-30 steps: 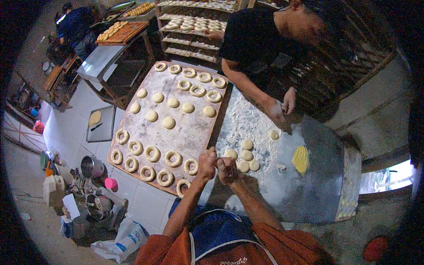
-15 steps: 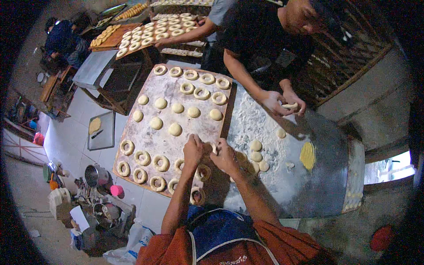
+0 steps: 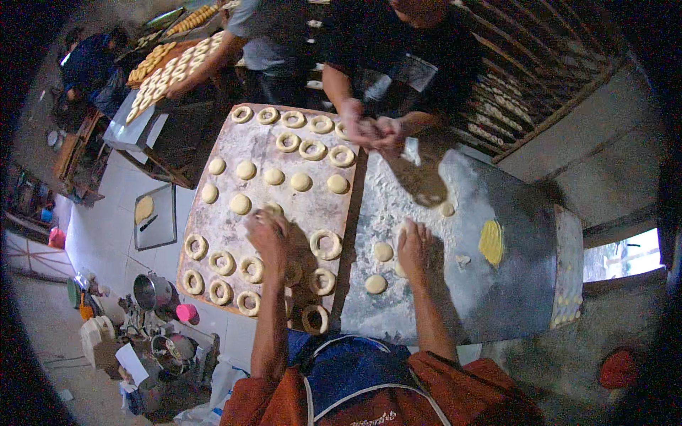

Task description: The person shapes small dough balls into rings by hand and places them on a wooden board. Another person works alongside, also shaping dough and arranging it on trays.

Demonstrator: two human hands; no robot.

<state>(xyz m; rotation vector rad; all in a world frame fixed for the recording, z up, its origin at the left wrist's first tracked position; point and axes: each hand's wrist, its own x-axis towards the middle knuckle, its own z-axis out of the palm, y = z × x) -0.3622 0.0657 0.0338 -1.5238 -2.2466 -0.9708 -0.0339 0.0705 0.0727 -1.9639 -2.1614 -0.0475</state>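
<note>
On a flour-dusted, square-cornered wooden board [image 3: 231, 145], pale cream dough rings [image 3: 326, 245] lie in rows at the near and far ends, smooth and plump, with open centres. Between them sit rounded, pale dough balls [image 3: 300, 182]. To the right, on a grey metal table [image 3: 511, 298] streaked with white flour, flattish pale dough rounds [image 3: 376, 284] lie beside the person's bare right hand [image 3: 416, 245].

The bare left hand [image 3: 268, 233] partly covers one ball, and the left forearm hides parts of several rings. A dough round near the right hand is also partly hidden. A co-worker's floury hands [image 3: 373, 133] are blurred, so their contents are unclear; that person's head is cut off by the upper edge.

The left fingers are blurred over the board; whether they grip dough cannot be told. The right fingers are open, mostly straight and pointing forward, with any contact beneath them hidden.
</note>
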